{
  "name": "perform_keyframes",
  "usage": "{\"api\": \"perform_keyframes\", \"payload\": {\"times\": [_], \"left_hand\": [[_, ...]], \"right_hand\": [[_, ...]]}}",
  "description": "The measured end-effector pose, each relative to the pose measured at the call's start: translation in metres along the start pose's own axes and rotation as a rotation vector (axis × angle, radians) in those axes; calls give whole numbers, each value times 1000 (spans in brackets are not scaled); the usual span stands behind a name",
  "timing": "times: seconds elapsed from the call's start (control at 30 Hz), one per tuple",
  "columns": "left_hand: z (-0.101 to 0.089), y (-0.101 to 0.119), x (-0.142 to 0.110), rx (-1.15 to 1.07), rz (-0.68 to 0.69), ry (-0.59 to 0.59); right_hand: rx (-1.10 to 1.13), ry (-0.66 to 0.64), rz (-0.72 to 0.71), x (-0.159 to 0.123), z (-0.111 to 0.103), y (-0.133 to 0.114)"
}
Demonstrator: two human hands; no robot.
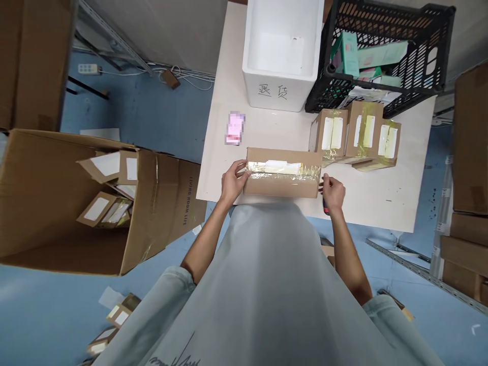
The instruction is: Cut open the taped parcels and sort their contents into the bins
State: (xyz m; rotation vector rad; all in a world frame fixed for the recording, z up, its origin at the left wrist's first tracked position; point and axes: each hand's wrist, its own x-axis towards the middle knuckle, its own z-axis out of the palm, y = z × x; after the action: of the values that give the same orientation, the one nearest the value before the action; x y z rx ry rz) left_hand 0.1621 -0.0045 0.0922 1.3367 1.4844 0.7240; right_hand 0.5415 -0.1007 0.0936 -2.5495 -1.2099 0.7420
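A taped cardboard box (282, 188) lies lengthwise at the near edge of the white table, with a white label and yellowish clear tape along its top. My left hand (233, 182) grips its left end, thumb over the top edge and fingers at the side. At the box's right end is my right hand (333, 193), its fingers curled close to the cardboard. Whether it touches the box, or what is inside the fingers, cannot be made out. A small black and red object (326, 207) shows just below this hand, partly hidden by it.
Three taped, labelled boxes (364, 129) stand together on the white table (404, 193). Behind are a white foam bin (280, 91) and a black crate (415, 86) holding green packets. A blurred pink item (234, 128) lies left. A large open carton (160, 203) contains several small boxes.
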Motion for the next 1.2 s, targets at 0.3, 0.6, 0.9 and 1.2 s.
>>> {"api": "perform_keyframes", "payload": {"times": [0.3,0.6,0.9,1.2], "left_hand": [[-3,4,-5,-25,-9,-63],[-11,-7,8,-88,43,-177],[-11,-10,15,-190,71,-155],[-9,-15,21,-284,51,-163]], "right_hand": [[-91,-61,242,-12,32,68],[245,16,-122,-19,-44,8],[-488,-318,-812,-40,-52,-170],[-957,-483,-908,-38,-20,-247]]}}
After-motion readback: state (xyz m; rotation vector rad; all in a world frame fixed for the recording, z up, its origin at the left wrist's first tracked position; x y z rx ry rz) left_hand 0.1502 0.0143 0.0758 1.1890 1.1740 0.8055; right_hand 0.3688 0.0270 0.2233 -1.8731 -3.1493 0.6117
